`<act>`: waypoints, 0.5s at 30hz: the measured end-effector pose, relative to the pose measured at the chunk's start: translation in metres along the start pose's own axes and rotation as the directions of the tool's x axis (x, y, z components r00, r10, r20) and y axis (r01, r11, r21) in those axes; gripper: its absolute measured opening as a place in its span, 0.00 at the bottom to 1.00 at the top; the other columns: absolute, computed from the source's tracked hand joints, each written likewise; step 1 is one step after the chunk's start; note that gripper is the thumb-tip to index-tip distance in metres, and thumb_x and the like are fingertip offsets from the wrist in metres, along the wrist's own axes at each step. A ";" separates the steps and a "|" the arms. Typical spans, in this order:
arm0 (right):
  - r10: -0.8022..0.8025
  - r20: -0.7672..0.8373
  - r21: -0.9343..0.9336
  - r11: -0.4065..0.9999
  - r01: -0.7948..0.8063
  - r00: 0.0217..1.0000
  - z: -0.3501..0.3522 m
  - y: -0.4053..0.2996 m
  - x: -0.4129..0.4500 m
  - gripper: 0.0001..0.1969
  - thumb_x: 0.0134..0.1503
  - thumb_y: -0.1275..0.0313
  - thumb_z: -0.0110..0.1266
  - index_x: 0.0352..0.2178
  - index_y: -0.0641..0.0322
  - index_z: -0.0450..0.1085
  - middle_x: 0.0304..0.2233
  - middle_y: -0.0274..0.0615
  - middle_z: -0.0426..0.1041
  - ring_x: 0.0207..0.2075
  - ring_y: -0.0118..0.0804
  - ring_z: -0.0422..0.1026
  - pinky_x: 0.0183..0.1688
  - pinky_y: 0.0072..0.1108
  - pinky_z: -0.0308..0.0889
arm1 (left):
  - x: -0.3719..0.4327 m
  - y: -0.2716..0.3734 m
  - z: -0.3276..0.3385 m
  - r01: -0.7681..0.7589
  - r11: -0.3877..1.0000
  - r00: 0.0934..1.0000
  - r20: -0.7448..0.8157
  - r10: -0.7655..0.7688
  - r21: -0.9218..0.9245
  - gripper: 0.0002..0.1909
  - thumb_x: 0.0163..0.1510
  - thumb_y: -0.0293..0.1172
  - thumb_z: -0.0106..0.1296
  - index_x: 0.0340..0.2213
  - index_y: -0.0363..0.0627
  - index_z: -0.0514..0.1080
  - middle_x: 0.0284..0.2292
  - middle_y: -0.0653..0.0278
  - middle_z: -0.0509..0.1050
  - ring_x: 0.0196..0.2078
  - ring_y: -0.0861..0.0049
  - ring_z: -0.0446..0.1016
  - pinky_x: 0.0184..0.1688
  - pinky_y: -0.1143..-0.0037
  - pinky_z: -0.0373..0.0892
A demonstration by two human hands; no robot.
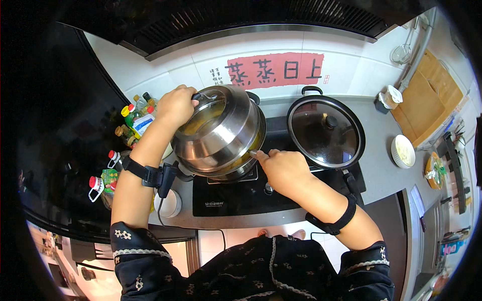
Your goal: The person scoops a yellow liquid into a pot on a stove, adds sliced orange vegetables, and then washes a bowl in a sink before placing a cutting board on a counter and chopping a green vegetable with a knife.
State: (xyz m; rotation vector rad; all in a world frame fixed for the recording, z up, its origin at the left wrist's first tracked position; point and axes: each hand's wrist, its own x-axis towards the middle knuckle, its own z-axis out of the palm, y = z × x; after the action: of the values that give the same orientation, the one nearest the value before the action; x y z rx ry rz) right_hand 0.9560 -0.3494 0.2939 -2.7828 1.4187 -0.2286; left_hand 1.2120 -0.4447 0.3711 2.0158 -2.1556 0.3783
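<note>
My left hand (176, 105) is closed around the black handle on top of a domed stainless-steel lid with a glass centre (241, 113). The lid is tilted over a steel pot (246, 169) on the left side of the cooktop. Through the gap at the lid's right, yellowish contents show. My right hand (284, 167) holds a thin metal utensil (255, 153) at that gap; its far end is hidden in the pot, so its kind cannot be told.
A glass-lidded black pan (325, 131) stands on the cooktop's right side (241, 203). Oil and sauce bottles (131, 116) crowd the left. Near the front left is a white container (167, 203). On the right counter are a white bowl (403, 151) and wooden cutting boards (429, 101).
</note>
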 end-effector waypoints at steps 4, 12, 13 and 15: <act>0.043 0.073 -0.010 0.999 -0.042 0.996 -0.001 0.003 0.000 0.24 0.46 0.75 0.51 0.48 0.57 0.64 0.29 0.43 0.73 0.30 0.41 0.75 0.27 0.27 0.69 | 0.002 0.008 0.007 -0.036 0.999 0.999 0.014 0.036 0.015 0.12 0.49 0.35 0.52 0.38 0.50 0.74 0.36 0.59 0.73 0.40 0.61 0.72 0.42 0.66 0.67; 0.039 -0.015 0.046 0.998 -0.039 0.999 -0.009 0.007 -0.008 0.12 0.50 0.75 0.46 0.39 0.62 0.67 0.30 0.45 0.73 0.32 0.43 0.75 0.30 0.28 0.71 | 0.007 0.015 0.003 -0.042 0.998 0.996 0.077 0.039 0.046 0.13 0.48 0.34 0.53 0.38 0.50 0.73 0.36 0.58 0.73 0.41 0.60 0.72 0.42 0.66 0.67; 0.051 -0.016 0.053 0.997 -0.050 0.999 -0.009 0.008 -0.009 0.12 0.50 0.75 0.46 0.38 0.62 0.67 0.30 0.45 0.73 0.32 0.42 0.75 0.30 0.28 0.71 | 0.008 0.015 0.004 -0.047 0.998 0.996 0.079 0.043 0.049 0.13 0.48 0.34 0.53 0.38 0.49 0.73 0.36 0.57 0.73 0.41 0.60 0.71 0.42 0.66 0.67; 0.048 -0.034 0.060 0.997 -0.046 0.998 -0.010 0.009 -0.011 0.11 0.50 0.75 0.46 0.38 0.63 0.67 0.30 0.45 0.73 0.31 0.43 0.75 0.30 0.28 0.71 | 0.011 0.015 0.006 -0.053 0.997 0.996 0.078 0.049 0.053 0.13 0.47 0.33 0.53 0.38 0.49 0.73 0.36 0.57 0.73 0.41 0.60 0.71 0.42 0.66 0.67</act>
State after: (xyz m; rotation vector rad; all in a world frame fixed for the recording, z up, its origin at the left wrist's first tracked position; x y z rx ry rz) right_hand 0.9410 -0.3450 0.3014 -2.7089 1.4578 -0.3154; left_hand 1.1963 -0.4562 0.3678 2.0391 -2.2705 0.3770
